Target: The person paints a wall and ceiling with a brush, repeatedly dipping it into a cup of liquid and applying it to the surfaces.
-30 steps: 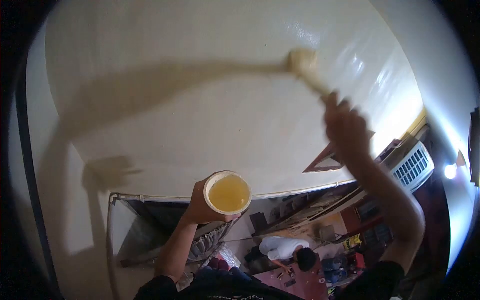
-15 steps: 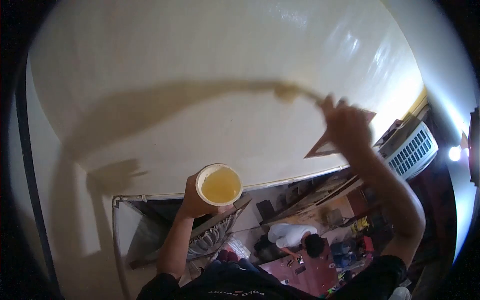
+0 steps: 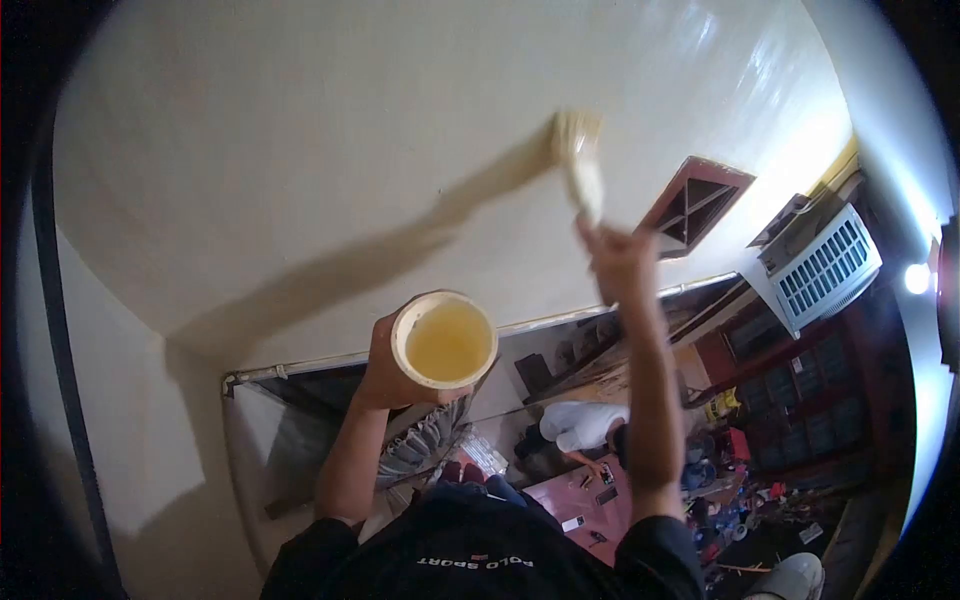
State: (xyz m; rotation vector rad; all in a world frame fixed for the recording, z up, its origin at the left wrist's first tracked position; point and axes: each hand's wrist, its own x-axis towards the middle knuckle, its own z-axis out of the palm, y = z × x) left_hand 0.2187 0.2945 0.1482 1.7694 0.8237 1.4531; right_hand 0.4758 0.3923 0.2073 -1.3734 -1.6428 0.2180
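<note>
A white cup (image 3: 400, 350) with yellowish liquid (image 3: 446, 342) inside is held upright by my left hand (image 3: 385, 375), whose fingers wrap round its side. My right hand (image 3: 622, 262) is closed round the handle of a paint brush (image 3: 583, 165). The pale bristles point up and lie against or very near the cream wall (image 3: 330, 130); the exact contact is hard to tell. The brush's shadow stretches across the wall to the left.
A small red-framed vent (image 3: 690, 205) is in the wall at right, beside a white slatted unit (image 3: 825, 270). Pipes (image 3: 320, 368) run along the wall's lower edge. Far below, a person in a white shirt (image 3: 580, 424) is at a pink surface (image 3: 565, 500).
My right hand and the brush have swung left, and the brush now points upward instead of leftward. The vent is no longer covered by my hand. The cup looks slightly larger and higher.
</note>
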